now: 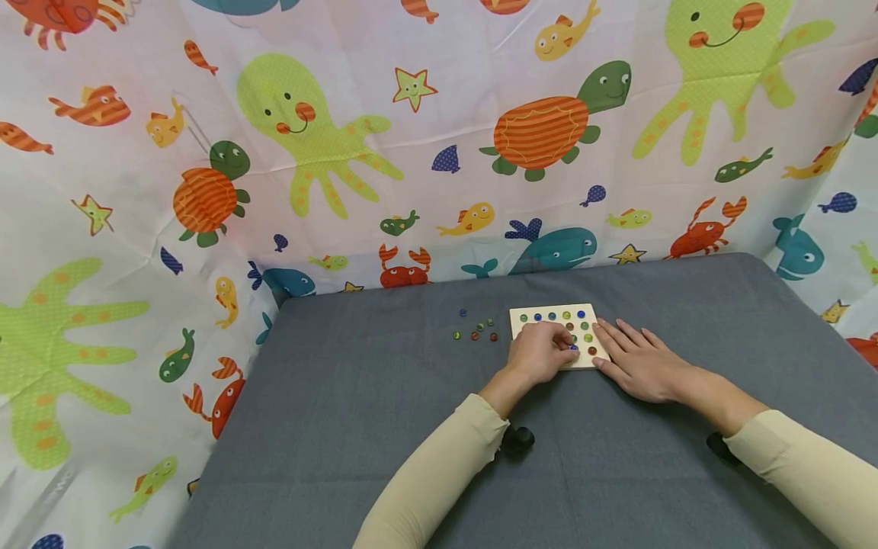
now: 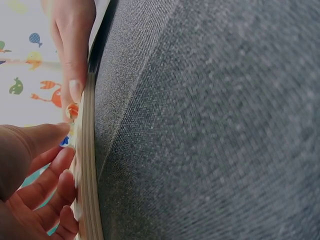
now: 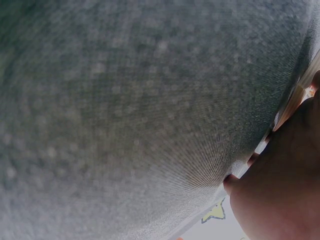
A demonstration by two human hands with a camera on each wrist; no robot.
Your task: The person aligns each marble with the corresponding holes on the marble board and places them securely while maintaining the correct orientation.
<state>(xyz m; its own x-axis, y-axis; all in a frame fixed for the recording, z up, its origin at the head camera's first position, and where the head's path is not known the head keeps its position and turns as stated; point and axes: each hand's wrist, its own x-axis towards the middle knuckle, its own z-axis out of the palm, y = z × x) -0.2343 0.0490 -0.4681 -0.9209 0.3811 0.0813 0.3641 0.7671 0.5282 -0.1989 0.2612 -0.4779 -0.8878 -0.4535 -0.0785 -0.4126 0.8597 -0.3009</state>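
A pale wooden board (image 1: 549,309) with rows of marbles set in it lies on the grey cloth. My left hand (image 1: 538,352) is over the board's lower left part and covers some of it. Between its thumb and forefinger is a blue marble (image 2: 65,141), pinched low at the board's surface. The other fingers (image 2: 55,202) curl loosely beside the board's edge. Fingers spread and nearly straight, my right hand (image 1: 645,364) lies against the board's right edge, thumb at the lower corner. A reddish-brown marble (image 1: 592,351) sits in the board near that thumb.
Several loose marbles, among them a blue marble (image 1: 463,313) and a red-brown marble (image 1: 494,337), lie on the cloth left of the board. The grey table (image 1: 357,396) meets a curtain (image 1: 425,206) printed with sea animals at its back and sides.
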